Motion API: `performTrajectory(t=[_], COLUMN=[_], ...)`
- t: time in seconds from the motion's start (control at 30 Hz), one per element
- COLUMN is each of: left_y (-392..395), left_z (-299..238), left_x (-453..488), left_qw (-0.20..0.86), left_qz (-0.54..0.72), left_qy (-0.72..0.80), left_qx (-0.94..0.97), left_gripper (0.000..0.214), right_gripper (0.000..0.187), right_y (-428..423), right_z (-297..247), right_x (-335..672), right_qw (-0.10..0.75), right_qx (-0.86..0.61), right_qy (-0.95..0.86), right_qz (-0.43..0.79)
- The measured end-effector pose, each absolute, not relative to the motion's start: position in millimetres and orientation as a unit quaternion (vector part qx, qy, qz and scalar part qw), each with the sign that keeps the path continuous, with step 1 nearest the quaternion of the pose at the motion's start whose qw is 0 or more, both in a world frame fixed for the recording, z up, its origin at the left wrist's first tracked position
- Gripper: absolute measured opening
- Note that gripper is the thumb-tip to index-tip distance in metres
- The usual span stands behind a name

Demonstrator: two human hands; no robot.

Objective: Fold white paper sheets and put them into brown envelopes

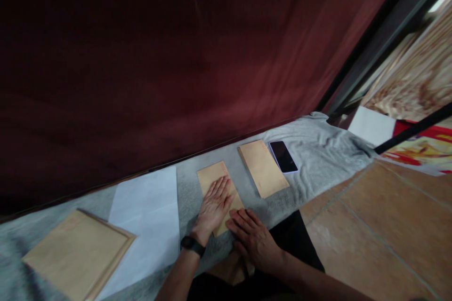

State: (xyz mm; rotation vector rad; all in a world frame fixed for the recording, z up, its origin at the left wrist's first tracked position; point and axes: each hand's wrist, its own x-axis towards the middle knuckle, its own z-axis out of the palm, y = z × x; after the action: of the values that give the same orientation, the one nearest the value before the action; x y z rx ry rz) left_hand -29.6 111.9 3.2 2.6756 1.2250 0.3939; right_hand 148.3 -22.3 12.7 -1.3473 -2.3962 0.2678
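Your left hand point(216, 204) lies flat, gripping nothing, on a brown paper envelope point(212, 172); your right hand point(257, 241) touches its near end, pinch unclear. Envelope rests on grey cloth point(318, 143), between white paper point(148, 216) and an envelope stack point(264, 168) beside a smartphone point(283, 156).

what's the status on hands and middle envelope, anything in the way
Left hand flat on envelope. Right hand touching its near end. Phone apart, out of the way.

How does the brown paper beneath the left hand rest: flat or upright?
Flat: the brown paper lies on the grey cloth, left hand palm-down on it.
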Motion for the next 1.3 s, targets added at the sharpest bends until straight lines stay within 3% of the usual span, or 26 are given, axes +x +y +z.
performTrajectory(t=[0.5, 0.63, 0.8, 1.3], left_y=[62.7, 43.4, 18.6, -21.9], left_z=[12.3, 12.3, 11.4, -9.3], left_x=[-45.2, -45.9, -47.9, -32.3], left_qw=[0.084, 0.038, -0.052, -0.129], left_qz=[0.107, 0.103, 0.105, 0.149], left_qy=[0.357, 0.346, 0.336, 0.415], left_qx=[0.924, 0.932, 0.935, 0.888], left_gripper=[0.058, 0.064, 0.081, 0.079], right_gripper=[0.057, 0.049, 0.054, 0.046], right_y=[-22.2, -25.2, -32.3, 9.9], right_z=[3.2, 3.6, 5.8, 21.3], right_x=[151.3, 161.4, 168.1, 175.7], right_qw=[0.2, 0.196, 0.186, 0.209], right_qx=[-0.47, -0.451, -0.458, -0.441], right_qy=[-0.854, -0.865, -0.865, -0.856], right_qz=[0.096, 0.101, 0.088, 0.171])
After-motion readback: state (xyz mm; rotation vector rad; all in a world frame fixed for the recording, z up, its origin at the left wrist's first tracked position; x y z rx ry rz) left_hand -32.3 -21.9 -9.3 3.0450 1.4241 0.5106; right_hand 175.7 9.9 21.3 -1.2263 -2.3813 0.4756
